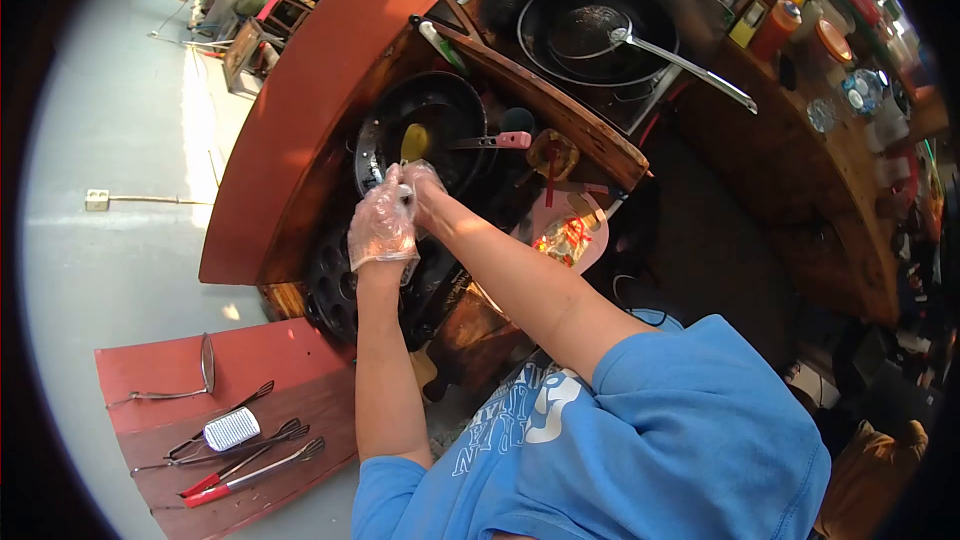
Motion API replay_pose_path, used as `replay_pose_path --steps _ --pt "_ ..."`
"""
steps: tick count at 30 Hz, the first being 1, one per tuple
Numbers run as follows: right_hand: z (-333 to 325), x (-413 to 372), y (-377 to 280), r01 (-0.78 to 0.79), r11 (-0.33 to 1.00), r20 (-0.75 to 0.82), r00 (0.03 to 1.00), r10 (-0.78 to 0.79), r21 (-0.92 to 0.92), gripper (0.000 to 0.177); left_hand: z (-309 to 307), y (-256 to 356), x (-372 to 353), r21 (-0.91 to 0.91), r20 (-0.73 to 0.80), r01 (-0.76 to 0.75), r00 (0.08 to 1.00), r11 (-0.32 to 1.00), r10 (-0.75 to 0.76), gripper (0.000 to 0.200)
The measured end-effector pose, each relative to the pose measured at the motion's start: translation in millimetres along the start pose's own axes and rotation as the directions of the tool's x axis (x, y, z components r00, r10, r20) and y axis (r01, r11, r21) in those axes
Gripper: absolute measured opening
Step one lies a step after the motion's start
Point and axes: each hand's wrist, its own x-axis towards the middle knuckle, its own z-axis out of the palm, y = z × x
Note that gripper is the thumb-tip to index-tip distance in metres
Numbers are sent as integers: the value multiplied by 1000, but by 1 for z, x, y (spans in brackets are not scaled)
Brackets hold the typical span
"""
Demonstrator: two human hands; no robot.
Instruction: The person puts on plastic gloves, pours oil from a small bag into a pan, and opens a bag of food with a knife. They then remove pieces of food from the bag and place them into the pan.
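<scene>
My left hand [383, 225], in a clear plastic glove, is closed over the near side of a black frying pan [470, 105]. My right hand [424, 183], also gloved, meets it there with bent fingers. The fingers of both hands press together, and I cannot tell what is between them. Just beyond the fingertips a yellow patch [415, 143] shows in the pan. A spatula with a pink handle [513, 140] lies across the pan's right side. Under my left wrist is a dark pan with round hollows [328, 285].
A wok [655, 25] holding a long-handled skimmer [690, 68] stands at the back right. A pink tray [590, 255] with a colourful packet lies right of my forearm. Tongs [265, 475] and a grater [232, 429] rest on the red board [150, 370] at lower left.
</scene>
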Motion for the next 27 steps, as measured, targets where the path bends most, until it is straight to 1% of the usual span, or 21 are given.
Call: replay_pose_path --steps 1,2,4,5,6,7,8,9,11,12,15,16,17,19,20,21,22,23,25,26,27 --pt "-10 24 3 53 999 143 988 -51 -10 22 5 3 -1 -70 21 -94 995 993 95 39" --pt "-17 42 0 -23 985 146 988 48 -170 22 10 1 0 -62 67 -82 994 995 86 40" --pt "-15 9 -9 -37 996 168 986 23 76 24 22 -7 3 -61 72 -49 996 997 54 41" --pt "-21 27 0 7 977 225 973 -56 214 29 30 -8 8 -52 70 -14 997 999 17 42" --pt "-19 14 -4 90 993 251 962 -105 71 29 31 -7 13 -56 136 50 990 997 -42 43" --pt "-16 8 -5 37 990 286 955 -74 133 30 30 -10 16 -53 203 109 974 993 -96 45" --pt "-17 10 -7 -46 993 418 908 -4 109 31 43 -27 18 -87 105 20 994 996 -10 42" --pt "-10 7 -6 -117 966 384 923 20 230 27 56 -44 20 -107 -3 -66 998 992 66 40" --pt "-6 8 -7 -126 992 419 901 109 12 23 67 -55 24 -279 -32 78 995 957 -90 31" --pt "-7 -2 -10 -84 996 404 910 92 -36 22 51 -38 25 -369 63 220 975 903 -211 25" --pt "2 -45 -15 -6 994 373 927 46 -108 20 40 -37 33 -299 129 249 967 921 -220 25" --pt "5 -55 -13 37 991 353 936 11 -129 17 55 -56 37 -326 73 229 973 917 -217 26" --pt "-1 -48 -6 146 963 461 887 -26 -227 15 54 -57 37 -318 76 243 970 916 -231 26" --pt "-7 -69 -2 160 955 389 920 -52 -250 17 50 -54 38 -620 43 240 961 747 -273 29" --pt "-13 -92 -5 147 956 387 921 -40 -252 17 43 -54 38 -637 89 282 951 718 -295 32" --pt "-21 -123 -11 452 530 465 877 -118 -718 24 36 -42 39 -522 5 269 950 809 -313 31" --pt "-38 -134 -13 535 370 524 840 -139 -759 29 45 -53 41 -548 -32 232 954 804 -297 30" --pt "-53 -143 -11 566 287 549 823 -145 -773 35 48 -55 40 -558 -44 232 950 797 -308 29" --pt "-91 -160 -16 547 249 545 834 -82 -799 47 53 -58 37 -577 -69 232 941 783 -330 27" --pt "-137 -131 -6 818 -127 827 549 -124 -562 39 54 -57 33 -529 -98 202 950 824 -296 27" --pt "-135 -189 -38 424 545 565 817 115 -724 49 55 -60 30 -475 -125 176 956 862 -264 27"
